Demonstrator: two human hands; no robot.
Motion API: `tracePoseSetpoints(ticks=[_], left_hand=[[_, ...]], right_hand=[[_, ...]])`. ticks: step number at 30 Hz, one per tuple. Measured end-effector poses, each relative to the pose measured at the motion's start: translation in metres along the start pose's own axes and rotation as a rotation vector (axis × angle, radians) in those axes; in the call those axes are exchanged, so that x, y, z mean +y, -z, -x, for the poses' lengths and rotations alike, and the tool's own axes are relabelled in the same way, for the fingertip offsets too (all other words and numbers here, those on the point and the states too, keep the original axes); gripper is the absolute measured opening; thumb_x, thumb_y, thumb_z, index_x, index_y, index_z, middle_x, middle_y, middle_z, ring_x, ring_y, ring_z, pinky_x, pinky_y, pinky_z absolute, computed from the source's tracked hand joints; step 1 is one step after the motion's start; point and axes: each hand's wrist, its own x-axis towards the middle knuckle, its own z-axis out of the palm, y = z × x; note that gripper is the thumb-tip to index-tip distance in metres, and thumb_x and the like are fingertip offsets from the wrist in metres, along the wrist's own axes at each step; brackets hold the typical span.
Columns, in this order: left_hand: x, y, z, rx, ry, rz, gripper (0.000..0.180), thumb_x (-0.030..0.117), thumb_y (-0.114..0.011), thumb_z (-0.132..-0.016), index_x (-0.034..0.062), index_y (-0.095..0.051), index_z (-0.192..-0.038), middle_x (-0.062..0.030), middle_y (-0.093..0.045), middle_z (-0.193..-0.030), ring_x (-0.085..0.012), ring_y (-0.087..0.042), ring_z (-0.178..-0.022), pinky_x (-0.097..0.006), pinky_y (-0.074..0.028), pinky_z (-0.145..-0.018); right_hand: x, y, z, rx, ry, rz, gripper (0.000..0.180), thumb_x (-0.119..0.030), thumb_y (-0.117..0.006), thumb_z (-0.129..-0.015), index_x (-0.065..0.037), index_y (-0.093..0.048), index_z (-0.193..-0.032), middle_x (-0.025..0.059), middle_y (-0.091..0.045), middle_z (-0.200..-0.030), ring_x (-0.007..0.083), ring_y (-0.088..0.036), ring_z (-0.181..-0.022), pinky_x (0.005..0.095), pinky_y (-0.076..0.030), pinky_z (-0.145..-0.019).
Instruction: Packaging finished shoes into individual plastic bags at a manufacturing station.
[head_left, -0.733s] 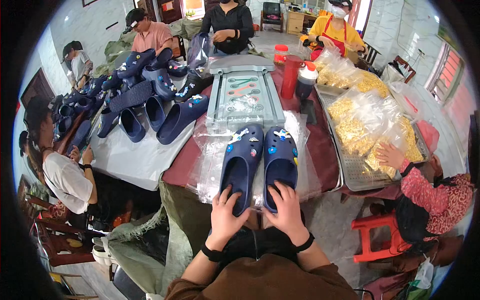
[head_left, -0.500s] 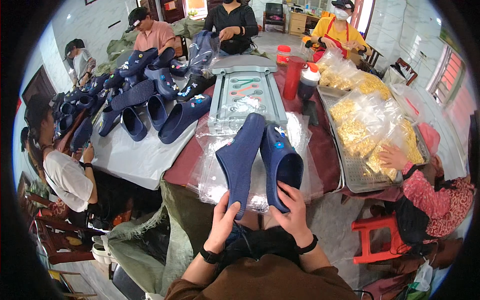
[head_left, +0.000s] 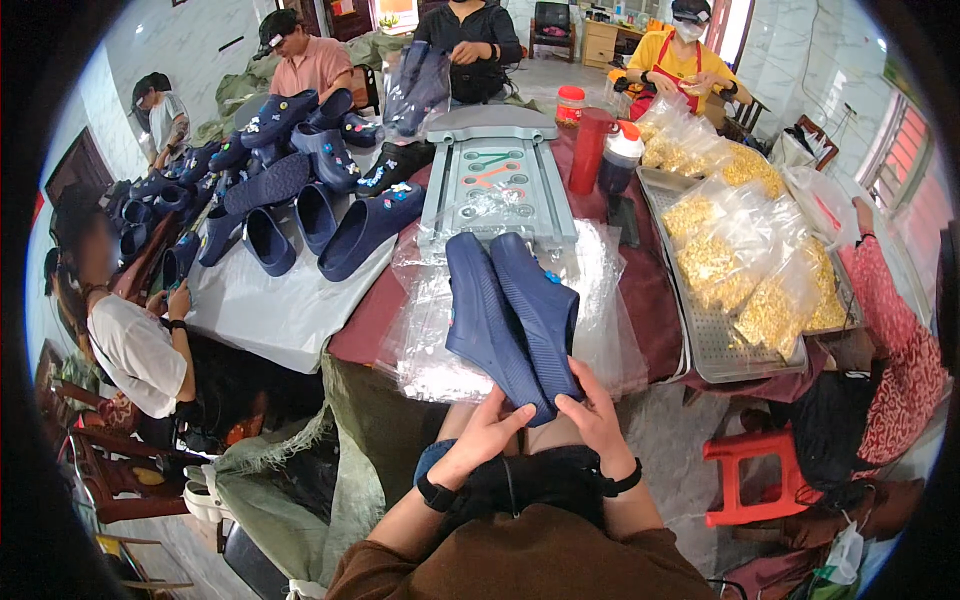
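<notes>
Two navy clogs are in my hands, close together over the near edge of the table, soles largely turned up. My left hand [head_left: 490, 431] grips the heel end of the left clog [head_left: 490, 325], whose ridged sole shows. The right clog [head_left: 540, 305] is tilted against it, with a small blue charm on its side, and my right hand [head_left: 594, 410] holds its heel end. Beneath the clogs lies a stack of clear plastic bags [head_left: 600, 340]. Behind the bags sits a grey plastic board [head_left: 495, 180] with coloured markings.
Many navy clogs [head_left: 268, 245] are heaped at left on white sheeting. At right a perforated metal tray [head_left: 700, 350] bears bags of small yellow pieces. A red cylinder [head_left: 590, 150] and a dark-filled jar [head_left: 619, 160] stand between. A red stool [head_left: 755, 475] and several co-workers surround the table.
The clogs have been turned and brought together, so the right one's opening no longer shows. At right, a co-worker's hand has left the yellow-piece bags and moved to the tray's far side.
</notes>
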Motion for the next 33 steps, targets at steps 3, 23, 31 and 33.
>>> tracePoseSetpoints(ticks=[3, 23, 31, 33], left_hand=[[-0.005, -0.003, 0.000, 0.043, -0.077, -0.093, 0.052, 0.017, -0.064, -0.102, -0.0039, -0.043, -0.145, -0.0091, -0.066, -0.120, -0.0135, -0.063, -0.109, -0.031, -0.052, -0.093], [0.016, 0.017, 0.004, -0.110, -0.300, -0.618, 0.049, 0.011, -0.071, -0.092, 0.0016, -0.058, -0.138, -0.0161, -0.068, -0.122, -0.0245, -0.070, -0.108, -0.036, -0.058, -0.086], [0.074, 0.086, -0.014, 0.650, -0.647, -0.958, 0.036, 0.007, -0.076, -0.086, 0.0046, -0.068, -0.121, -0.0148, -0.070, -0.118, -0.0302, -0.066, -0.108, -0.037, -0.055, -0.085], [0.064, 0.108, -0.028, 0.794, -0.630, -1.265, 0.049, 0.017, -0.080, -0.084, 0.0003, -0.064, -0.128, -0.0171, -0.071, -0.110, -0.0330, -0.068, -0.102, -0.038, -0.055, -0.085]], right_hand=[[0.000, -0.004, 0.002, 0.105, 0.206, 0.377, 0.071, -0.014, -0.071, -0.088, 0.005, -0.041, -0.149, 0.0226, -0.057, -0.130, 0.0342, -0.058, -0.122, 0.0407, -0.045, -0.104], [-0.026, -0.019, -0.013, 0.342, 0.352, 0.757, 0.089, -0.018, -0.079, -0.065, -0.008, -0.048, -0.148, 0.0219, -0.059, -0.106, 0.0439, -0.063, -0.095, 0.0480, -0.053, -0.082], [-0.024, 0.036, 0.010, 0.499, 0.175, 0.204, 0.070, -0.008, -0.066, -0.071, 0.002, -0.056, -0.139, 0.0157, -0.061, -0.131, 0.0272, -0.058, -0.122, 0.0382, -0.042, -0.108], [-0.040, 0.035, 0.011, 0.514, 0.127, 0.086, 0.070, -0.009, -0.065, -0.072, 0.003, -0.055, -0.140, 0.0150, -0.059, -0.133, 0.0260, -0.055, -0.125, 0.0370, -0.040, -0.110]])
